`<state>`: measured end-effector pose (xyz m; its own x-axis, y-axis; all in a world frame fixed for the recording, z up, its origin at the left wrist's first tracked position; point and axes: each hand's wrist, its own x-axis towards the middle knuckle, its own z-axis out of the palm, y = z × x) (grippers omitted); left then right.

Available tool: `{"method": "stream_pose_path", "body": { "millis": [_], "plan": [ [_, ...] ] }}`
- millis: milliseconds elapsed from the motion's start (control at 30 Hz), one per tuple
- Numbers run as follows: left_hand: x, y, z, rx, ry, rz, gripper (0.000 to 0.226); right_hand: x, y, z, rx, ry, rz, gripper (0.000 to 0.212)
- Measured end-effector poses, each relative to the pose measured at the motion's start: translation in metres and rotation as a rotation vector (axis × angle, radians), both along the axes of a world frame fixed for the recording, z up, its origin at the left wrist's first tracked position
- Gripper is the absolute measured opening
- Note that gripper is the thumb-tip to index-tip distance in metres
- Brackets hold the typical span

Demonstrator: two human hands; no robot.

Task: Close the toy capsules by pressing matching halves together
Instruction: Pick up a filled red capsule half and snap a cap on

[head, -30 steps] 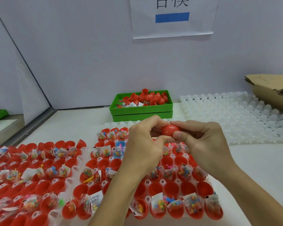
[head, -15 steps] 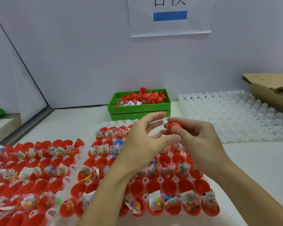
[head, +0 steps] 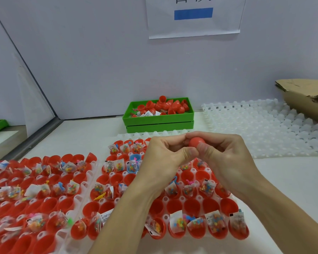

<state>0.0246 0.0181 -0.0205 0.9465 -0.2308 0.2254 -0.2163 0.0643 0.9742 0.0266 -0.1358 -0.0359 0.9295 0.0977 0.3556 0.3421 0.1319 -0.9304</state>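
Your two bare hands meet above the middle of a white bench (head: 292, 180). Your left hand (head: 165, 158) and your right hand (head: 226, 158) both curl around one small round red plastic toy capsule (head: 196, 142), held in the air between them. Your thumbs press side by side against its near side, and the fingers (head: 173, 139) of your left hand wrap over the top to meet those of your right. Only the capsule's smooth red dome shows between the fingers; whether its halves are fully joined cannot be told.

Directly below your hands lies a translucent white plastic tray of round pockets (head: 165, 199), filled with open red capsule halves (head: 198, 205). Many hold small clear packets of coloured toy pieces (head: 216, 223); one half near the far rows is blue (head: 135, 158). A second tray of the same kind (head: 79, 197) touches it on your left, also packed with red halves and packets.

Farther back, against the pale wall, sits a green plastic bin (head: 158, 120) heaped with loose red capsule halves. To its right lies an unfilled white pocket tray (head: 264, 129), and beyond that a torn brown cardboard box (head: 305, 99). A white paper sign with a blue bar (head: 193, 13) hangs on the wall above.
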Motion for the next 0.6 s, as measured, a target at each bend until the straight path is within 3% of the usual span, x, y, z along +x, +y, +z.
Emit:
{"method": "stream_pose_path", "body": {
  "millis": [167, 333, 600],
  "plan": [
    [-0.002, -0.002, 0.002, 0.005, -0.036, -0.001, 0.026, 0.002, -0.003, 0.002, 0.056, 0.043, 0.07, 0.03],
    [-0.001, -0.004, 0.002, 0.074, -0.062, 0.086, 0.059, 0.0, -0.005, 0.01, 0.274, 0.168, 0.292, 0.047],
    [-0.001, -0.005, 0.004, 0.184, -0.181, 0.132, 0.038, -0.003, 0.0, 0.008, 0.419, 0.251, 0.314, 0.066]
  ]
}}
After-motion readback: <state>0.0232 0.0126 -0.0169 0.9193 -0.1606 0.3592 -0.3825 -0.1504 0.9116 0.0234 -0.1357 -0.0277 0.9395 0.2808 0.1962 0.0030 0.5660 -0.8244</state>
